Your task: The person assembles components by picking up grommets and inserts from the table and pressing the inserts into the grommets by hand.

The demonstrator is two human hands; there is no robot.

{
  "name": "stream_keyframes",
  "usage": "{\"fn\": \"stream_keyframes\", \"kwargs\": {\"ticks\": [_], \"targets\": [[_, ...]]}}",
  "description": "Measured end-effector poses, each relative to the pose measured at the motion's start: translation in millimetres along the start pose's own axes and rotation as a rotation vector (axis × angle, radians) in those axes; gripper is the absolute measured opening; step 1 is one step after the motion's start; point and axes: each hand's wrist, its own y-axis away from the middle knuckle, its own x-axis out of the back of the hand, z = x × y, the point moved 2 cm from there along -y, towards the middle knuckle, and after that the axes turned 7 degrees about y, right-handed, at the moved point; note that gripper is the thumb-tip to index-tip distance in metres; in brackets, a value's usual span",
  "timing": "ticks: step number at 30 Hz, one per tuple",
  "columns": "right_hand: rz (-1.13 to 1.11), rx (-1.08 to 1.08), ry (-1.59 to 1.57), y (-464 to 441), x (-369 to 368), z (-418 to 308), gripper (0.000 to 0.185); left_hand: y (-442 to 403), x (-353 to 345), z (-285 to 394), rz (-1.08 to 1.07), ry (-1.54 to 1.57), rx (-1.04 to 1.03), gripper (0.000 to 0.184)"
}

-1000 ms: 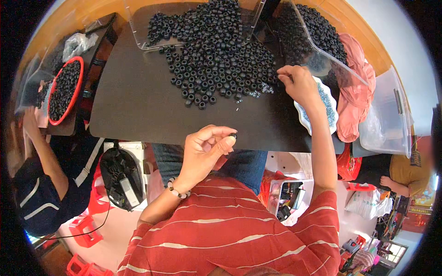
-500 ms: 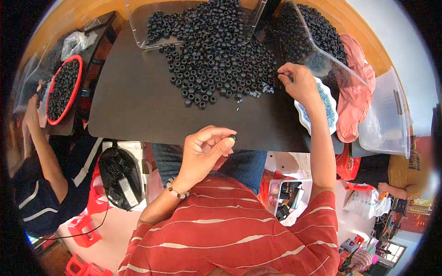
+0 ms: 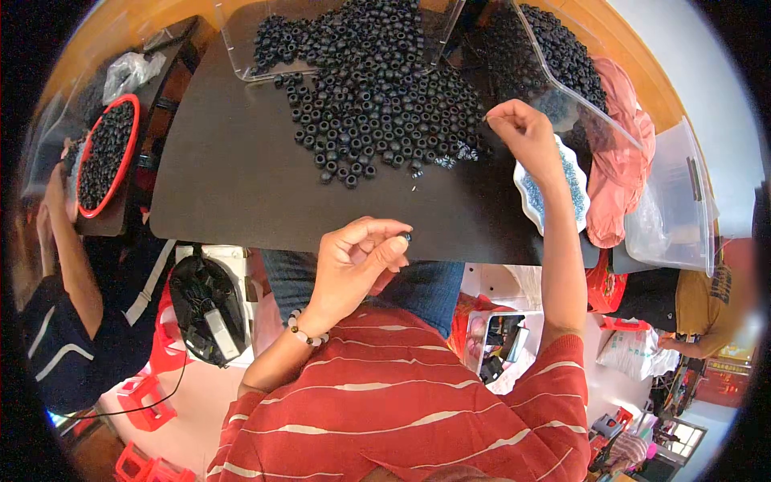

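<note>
My left hand (image 3: pixel 359 263) pinches a small black bead (image 3: pixel 407 236) between thumb and fingertips, just over the table's near edge. Beyond it, a wide heap of black beads with large holes (image 3: pixel 361 120) covers the middle of the dark table (image 3: pixel 217 177). My right hand (image 3: pixel 528 138) is at the heap's right side with thumb and forefinger drawn together; whatever is at their tips is too dark to make out. Small silvery-white pieces (image 3: pixel 446 161) lie by the heap's right edge. Below my right wrist stands a white scalloped dish (image 3: pixel 528 201) of tiny blue beads (image 3: pixel 572 181).
Clear plastic bins (image 3: pixel 554 68) with black beads stand at the back. To the right are a pink cloth (image 3: pixel 614 177) and another clear bin (image 3: pixel 683 209). On the left, a person's hand (image 3: pixel 58 181) is beside a red-rimmed basket (image 3: pixel 130 153) of black beads.
My right hand has risen slightly, away from me. My left hand stays nearly still with the bead. The person at left has shifted their arm a little.
</note>
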Motion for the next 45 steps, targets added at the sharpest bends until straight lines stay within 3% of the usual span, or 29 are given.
{"fn": "stream_keyframes", "kwargs": {"ticks": [2,6,13,29,35,41,45], "targets": [[-0.053,-0.129,-0.274,3.2,0.7,-11.4,0.011,-4.8,-3.8,6.9,0.009,0.033,-0.02,0.025],[-0.138,-0.141,-0.854,28.9,-20.2,-54.1,0.009,-33.1,-13.6,16.6,-0.003,0.121,-0.165,0.03],[-0.206,-0.086,-1.086,67.0,-56.2,-88.3,0.013,-42.6,-14.6,19.2,-0.093,0.219,-0.096,0.033],[-0.216,0.057,-0.856,77.2,-57.4,-92.8,0.011,-33.9,-5.8,9.7,-0.085,0.256,-0.023,0.026],[-0.177,0.071,-0.679,75.9,-53.9,-93.9,0.01,-32.3,-5.4,7.8,-0.06,0.23,-0.009,0.026],[-0.125,0.298,-0.345,71.4,-47.8,-99.7,0.014,-32.2,-6.1,10.5,-0.069,0.233,-0.009,0.03],[-0.1,0.316,-0.264,72.2,-45.5,-105.8,0.02,-31.3,-1.5,10.7,-0.081,0.197,-0.001,0.028]]}}
